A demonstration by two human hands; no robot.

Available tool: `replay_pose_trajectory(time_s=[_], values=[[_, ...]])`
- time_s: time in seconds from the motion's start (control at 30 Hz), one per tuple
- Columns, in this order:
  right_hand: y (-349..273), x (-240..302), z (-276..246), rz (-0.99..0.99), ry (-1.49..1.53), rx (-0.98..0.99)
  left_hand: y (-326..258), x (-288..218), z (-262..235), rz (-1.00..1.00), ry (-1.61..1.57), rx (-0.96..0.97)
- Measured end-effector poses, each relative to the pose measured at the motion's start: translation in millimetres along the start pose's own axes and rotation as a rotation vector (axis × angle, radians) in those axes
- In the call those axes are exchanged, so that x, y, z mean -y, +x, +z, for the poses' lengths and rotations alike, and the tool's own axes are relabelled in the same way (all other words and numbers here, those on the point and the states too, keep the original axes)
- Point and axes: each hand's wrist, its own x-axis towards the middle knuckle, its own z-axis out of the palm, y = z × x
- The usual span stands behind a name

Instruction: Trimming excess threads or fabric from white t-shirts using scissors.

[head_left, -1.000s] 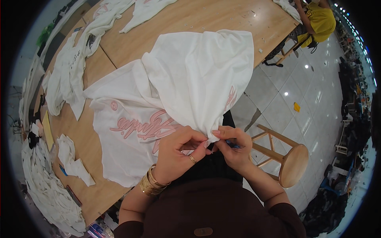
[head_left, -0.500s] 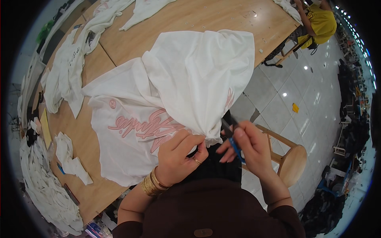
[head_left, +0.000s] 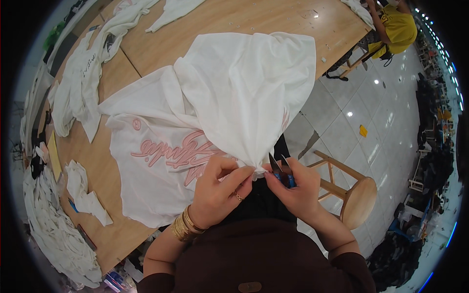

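A white garment [head_left: 244, 83] with pink embroidered lettering [head_left: 178, 155] lies partly on the wooden table and hangs over its near edge. Its fabric gathers to a bunched edge in front of me. There, my left hand [head_left: 217, 188], with a ring and gold bangles at the wrist, pinches the cloth between thumb and fingers. Close beside it, my right hand [head_left: 300, 190] is closed round scissors [head_left: 277, 167] with dark blades and blue handles. The blades point up, spread apart, to the right of the gather. Right thumb and fingertip also meet at the bunched edge.
More white garments lie on the table [head_left: 151, 44] at left and far side, with a heap of white cloth [head_left: 61, 239] at lower left. A wooden stool [head_left: 359, 202] stands at right on the tiled floor. A person in yellow [head_left: 398, 29] sits far right.
My right hand has moved left to the gathered edge, bringing its fingertips against the cloth beside my left hand. The scissors' blades now show apart. The garment has shifted slightly.
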Motion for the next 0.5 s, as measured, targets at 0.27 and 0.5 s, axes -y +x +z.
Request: replay_pose_trajectory(time_s=[0.27, 0.5], values=[[5, -12, 18, -0.449, -0.112, -0.197, -10, -6, 6, -0.653, -0.646, 0.023], [-1, 7, 0, -0.026, 0.193, 0.125, -22, 1, 7, -0.395, -0.381, -0.059]])
